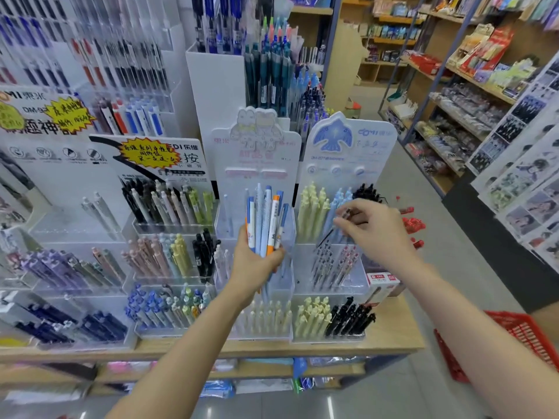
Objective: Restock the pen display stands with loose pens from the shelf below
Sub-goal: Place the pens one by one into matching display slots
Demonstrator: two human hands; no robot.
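Note:
My left hand (257, 261) grips a bundle of several pens (265, 220), blue, white and orange, held upright in front of the clear frog-topped display stand (257, 164). My right hand (373, 229) pinches one thin dark patterned pen (334, 228), tilted, above the middle tier of the bird-topped display stand (344, 152). That tier (332, 267) holds similar dark patterned pens. Yellow, light blue and black pens fill the tiers above and below it.
More acrylic stands with pens (169, 258) line the wooden table (390, 334) to the left. A small red and white box (381, 285) sits at the table's right end. A red basket (520, 334) stands on the floor at right. Shelving lines the aisle.

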